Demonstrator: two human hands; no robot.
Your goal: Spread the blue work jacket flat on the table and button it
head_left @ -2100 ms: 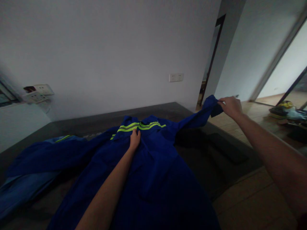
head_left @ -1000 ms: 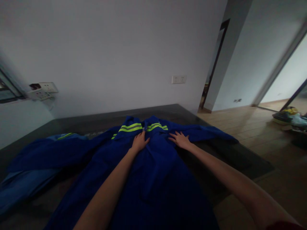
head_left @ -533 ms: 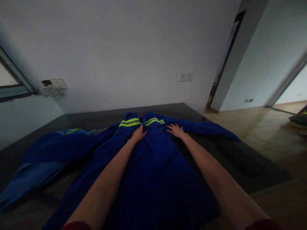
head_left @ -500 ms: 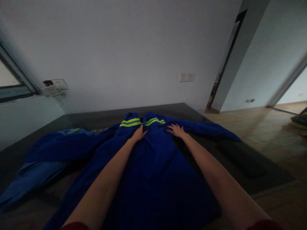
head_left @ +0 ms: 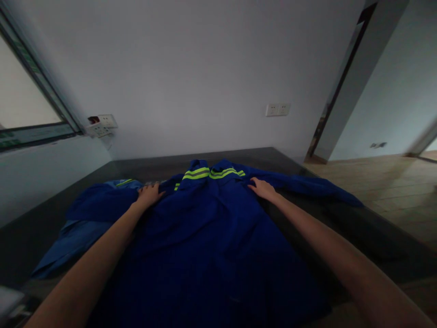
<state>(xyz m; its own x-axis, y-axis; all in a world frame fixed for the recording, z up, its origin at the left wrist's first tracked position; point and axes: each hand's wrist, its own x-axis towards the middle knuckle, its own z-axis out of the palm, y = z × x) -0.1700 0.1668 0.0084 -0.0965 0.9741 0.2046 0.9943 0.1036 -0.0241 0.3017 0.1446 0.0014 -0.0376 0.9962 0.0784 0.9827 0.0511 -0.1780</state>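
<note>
A dark blue work jacket (head_left: pixel 218 228) with yellow-green and grey reflective stripes lies spread on the dark tabletop, its collar end toward the wall. Over the left sleeve near the shoulder lies my left hand (head_left: pixel 149 195), open, fingers apart and pressed down on the cloth. At the opposite side, just below the right sleeve (head_left: pixel 307 184), my right hand (head_left: pixel 262 188) has its fingers drawn together on the jacket's edge. That sleeve stretches out toward the table's right side. The jacket's lower end is lost in shadow close to me.
A folded blue garment (head_left: pixel 85 232) with lighter blue parts lies on the left of the dark table (head_left: pixel 157 166). Behind the table stands a white wall with a double socket (head_left: pixel 277 109). More sockets (head_left: pixel 102 125) sit by the window at left. Wooden floor (head_left: pixel 375 175) shows at right.
My left hand has moved left from the jacket's front opening to the left sleeve, and the left front panel lies flatter. My right hand's fingers have gone from spread to drawn together.
</note>
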